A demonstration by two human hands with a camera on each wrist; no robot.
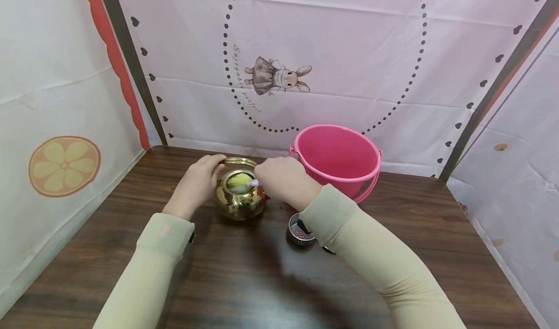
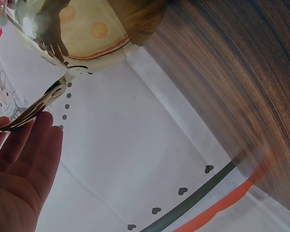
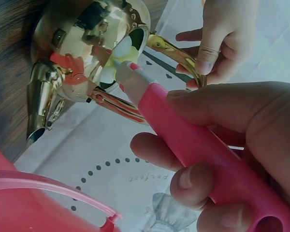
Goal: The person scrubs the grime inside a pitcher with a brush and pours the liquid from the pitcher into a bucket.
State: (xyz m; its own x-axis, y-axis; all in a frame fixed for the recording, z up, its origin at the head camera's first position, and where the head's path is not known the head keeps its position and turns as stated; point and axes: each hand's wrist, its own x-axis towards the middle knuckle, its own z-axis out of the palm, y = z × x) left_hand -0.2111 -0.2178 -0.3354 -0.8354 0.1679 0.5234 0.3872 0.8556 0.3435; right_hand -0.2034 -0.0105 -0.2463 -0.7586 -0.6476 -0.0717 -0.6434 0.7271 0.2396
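A shiny gold teapot (image 1: 240,206) stands on the table with its round mouth uncovered. My left hand (image 1: 197,181) pinches the arched handle (image 2: 31,111) between thumb and fingers at its left side. In my right hand (image 1: 284,179) is a brush with a pink handle (image 3: 188,133) and a white collar, gripped with the thumb along the top. The collar points into the teapot's mouth, where something soft-looking, yellow-green and white (image 1: 238,179), shows; its exact form is unclear. The teapot's spout (image 3: 38,101) faces the pink bucket's side.
Behind my right hand stands a pink bucket (image 1: 336,173) with its handle hanging down. A perforated metal strainer (image 1: 297,239) lies on the dark wooden table (image 1: 236,280), partly hidden by my right cuff. Printed cloth walls (image 1: 349,52) enclose the table.
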